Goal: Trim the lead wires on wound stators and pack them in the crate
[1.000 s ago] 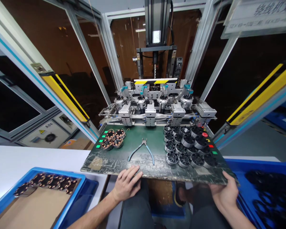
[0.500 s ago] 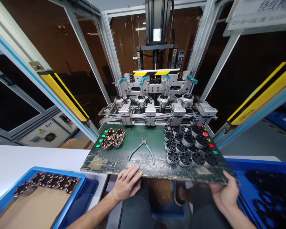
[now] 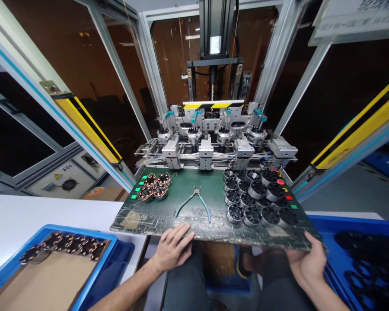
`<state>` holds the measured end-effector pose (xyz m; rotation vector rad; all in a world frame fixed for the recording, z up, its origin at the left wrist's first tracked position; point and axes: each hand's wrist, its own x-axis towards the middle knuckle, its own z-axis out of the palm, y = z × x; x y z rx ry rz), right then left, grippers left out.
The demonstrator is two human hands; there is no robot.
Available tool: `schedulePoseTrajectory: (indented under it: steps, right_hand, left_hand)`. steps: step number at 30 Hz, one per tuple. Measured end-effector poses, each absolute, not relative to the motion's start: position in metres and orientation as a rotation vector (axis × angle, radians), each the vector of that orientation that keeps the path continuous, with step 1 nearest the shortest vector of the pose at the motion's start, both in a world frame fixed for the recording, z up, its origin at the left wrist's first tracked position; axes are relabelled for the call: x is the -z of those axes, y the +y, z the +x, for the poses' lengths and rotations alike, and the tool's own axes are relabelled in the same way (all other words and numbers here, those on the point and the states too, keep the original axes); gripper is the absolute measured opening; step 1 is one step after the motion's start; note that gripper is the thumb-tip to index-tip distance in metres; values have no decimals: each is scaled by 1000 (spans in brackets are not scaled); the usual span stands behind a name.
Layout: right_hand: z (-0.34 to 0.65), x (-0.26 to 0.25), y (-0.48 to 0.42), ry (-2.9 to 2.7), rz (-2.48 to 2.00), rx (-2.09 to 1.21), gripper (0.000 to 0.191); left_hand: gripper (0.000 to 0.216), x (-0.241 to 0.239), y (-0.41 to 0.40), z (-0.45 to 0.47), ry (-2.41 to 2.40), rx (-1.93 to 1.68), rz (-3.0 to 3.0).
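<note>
My left hand (image 3: 175, 248) lies on the front edge of the green worktop (image 3: 181, 181), its fingers stretched out and holding nothing. At the front right corner, my right hand (image 3: 309, 261) grips the worktop edge, thumb above and fingers partly hidden beneath. A pair of blue-handled cutting pliers (image 3: 196, 201) lies spread apart, just beyond my left hand. Several copper-wound stator cores (image 3: 154, 187) are grouped at the worktop's left. Unwound black and silver stator cores (image 3: 252, 216) sit in rows at the right, some stacked on others.
Behind the worktop is a winding machine (image 3: 205, 155) holding several cores under a striped plate (image 3: 214, 105). Yellow light-curtain bars (image 3: 87, 129) flank it. A blue tray (image 3: 108, 255) with wound cores stands left; a blue bin (image 3: 327, 222) with black parts stands right. A red button (image 3: 280, 182) sits by the cores.
The machine's striped plate and its teal-topped clamps have come down slightly, exposing more of the spiral shaft above. Both my hands, the pliers and the cores stay where they were.
</note>
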<state>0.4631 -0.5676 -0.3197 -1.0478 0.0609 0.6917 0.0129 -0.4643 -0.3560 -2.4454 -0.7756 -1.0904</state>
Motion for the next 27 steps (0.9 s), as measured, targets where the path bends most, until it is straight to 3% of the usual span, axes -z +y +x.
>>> schedulePoseTrajectory:
  steps: [11,18,27]
  right_hand:
    - [460,315,-566,58,-1067,-672,45]
    - [460,315,-568,19,-1104,-696,45]
    - [461,317,-568,11,-1098,-686,44]
  left_hand:
    - [55,353,-464,14,-763,1111,-2463]
    - [73,352,-463,14,-761,1098,-2463]
    - [70,354,-464,13,-762,1095,-2464]
